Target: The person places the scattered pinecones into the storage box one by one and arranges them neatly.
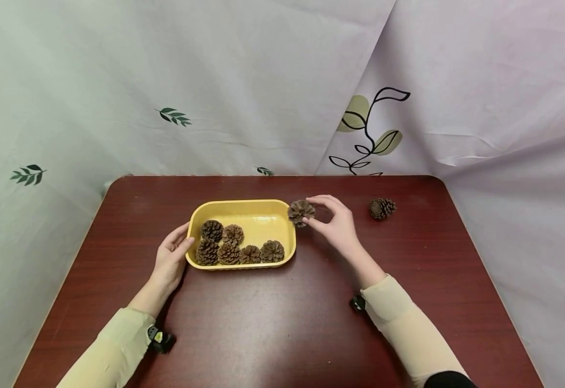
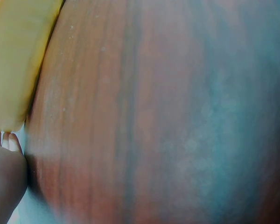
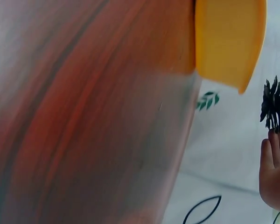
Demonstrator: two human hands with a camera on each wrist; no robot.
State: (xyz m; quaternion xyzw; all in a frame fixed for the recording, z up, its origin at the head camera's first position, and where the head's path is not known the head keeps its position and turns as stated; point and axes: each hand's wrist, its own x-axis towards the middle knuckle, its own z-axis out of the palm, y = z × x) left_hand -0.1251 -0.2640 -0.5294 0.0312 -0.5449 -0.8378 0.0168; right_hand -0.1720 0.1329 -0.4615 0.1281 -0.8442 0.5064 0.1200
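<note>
Between the thumb and fingers of my right hand (image 1: pixel 338 223), a brown pine cone (image 1: pixel 301 213) is pinched over the right end of a yellow tray (image 1: pixel 268 226). In the right wrist view that pine cone (image 3: pixel 275 103) appears dark at the fingertips, beside the tray's yellow wall (image 3: pixel 228 42). My left hand (image 1: pixel 168 258) grips the left end of the tray, thumb at the rim and fingers along the outer wall. Several pine cones (image 1: pixel 228 253) lie inside, along the tray's near side and left end.
One more pine cone (image 1: pixel 382 208) lies on its side at the back right of the dark red wooden table (image 1: pixel 263 323). A pale cloth (image 1: pixel 243 97) with leaf prints hangs behind the table's far edge.
</note>
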